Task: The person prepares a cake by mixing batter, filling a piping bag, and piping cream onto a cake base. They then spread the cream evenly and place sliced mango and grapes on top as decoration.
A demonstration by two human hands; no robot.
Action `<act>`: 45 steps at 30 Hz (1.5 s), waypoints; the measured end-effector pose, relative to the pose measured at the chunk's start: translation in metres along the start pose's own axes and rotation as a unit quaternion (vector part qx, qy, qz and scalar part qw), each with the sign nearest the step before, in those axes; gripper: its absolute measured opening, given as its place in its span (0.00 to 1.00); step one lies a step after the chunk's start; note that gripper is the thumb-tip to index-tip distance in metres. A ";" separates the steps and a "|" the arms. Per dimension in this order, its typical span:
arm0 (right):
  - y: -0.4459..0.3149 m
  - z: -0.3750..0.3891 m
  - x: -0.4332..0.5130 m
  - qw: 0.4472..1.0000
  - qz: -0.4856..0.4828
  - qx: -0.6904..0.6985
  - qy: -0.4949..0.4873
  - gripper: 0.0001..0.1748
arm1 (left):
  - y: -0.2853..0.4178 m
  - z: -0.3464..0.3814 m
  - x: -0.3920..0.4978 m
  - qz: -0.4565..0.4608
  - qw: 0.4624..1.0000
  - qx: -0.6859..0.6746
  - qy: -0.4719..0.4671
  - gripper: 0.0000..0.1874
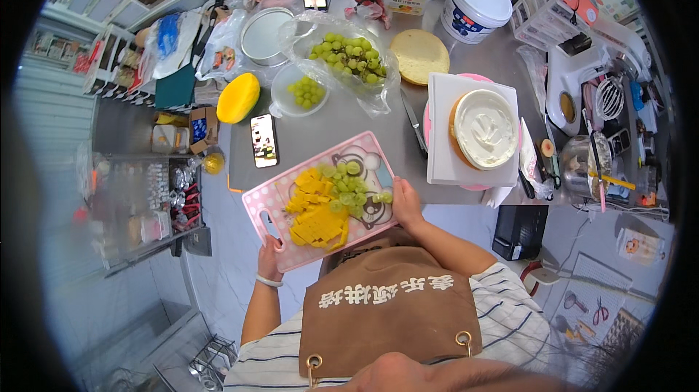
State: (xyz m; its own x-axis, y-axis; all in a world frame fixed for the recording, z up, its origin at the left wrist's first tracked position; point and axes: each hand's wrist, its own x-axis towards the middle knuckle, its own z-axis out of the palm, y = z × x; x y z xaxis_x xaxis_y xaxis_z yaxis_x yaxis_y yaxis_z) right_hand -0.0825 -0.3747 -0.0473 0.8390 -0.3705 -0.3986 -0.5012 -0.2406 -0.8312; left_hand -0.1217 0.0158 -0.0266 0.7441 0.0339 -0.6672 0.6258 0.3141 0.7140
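Observation:
Both hands hold a pink polka-dot cutting board point(284, 182) with a cartoon print, tilted over the front edge of the steel table. My left hand point(268, 261) grips it at the cut-out handle. Along the right short edge, my right hand point(407, 203) is closed on the rim. Diced yellow mango point(317, 223) covers the middle of the board, some of it still in scored slabs. Beside the mango lie cut green grapes point(349, 184), a few close to my right fingers. To the right, a cream-topped sponge cake layer point(486, 129) sits on a white square board point(441, 135) over a pink turntable point(426, 119).
A knife point(414, 122) lies left of the turntable. Beyond are a phone point(264, 141), a mango half point(238, 98), a bowl of grapes point(306, 91), bagged grapes point(349, 56), another sponge layer point(419, 57) and two white tubs. A stand mixer point(568, 75) stands at right.

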 end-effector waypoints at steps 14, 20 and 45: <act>-0.172 -0.199 0.036 0.841 -0.484 -0.219 0.105 0.34 | 0.023 0.215 -0.041 0.115 0.973 -0.199 -0.035 0.19; -0.181 -0.245 0.061 0.789 -0.536 -0.274 0.122 0.42 | 0.045 0.299 -0.005 0.144 0.969 -0.144 -0.137 0.19; -0.119 -0.275 0.125 0.804 -0.540 -0.248 0.000 0.45 | -0.003 0.409 0.024 0.131 0.971 -0.177 -0.090 0.22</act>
State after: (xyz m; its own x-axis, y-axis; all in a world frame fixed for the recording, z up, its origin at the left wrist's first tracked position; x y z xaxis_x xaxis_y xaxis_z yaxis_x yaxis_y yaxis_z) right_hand 0.0238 -0.6387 0.1086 0.8421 0.2951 0.4514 0.4968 -0.7503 -0.4363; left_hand -0.0103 -0.3726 0.0423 0.9156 -0.0006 -0.4020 0.3141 0.6253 0.7143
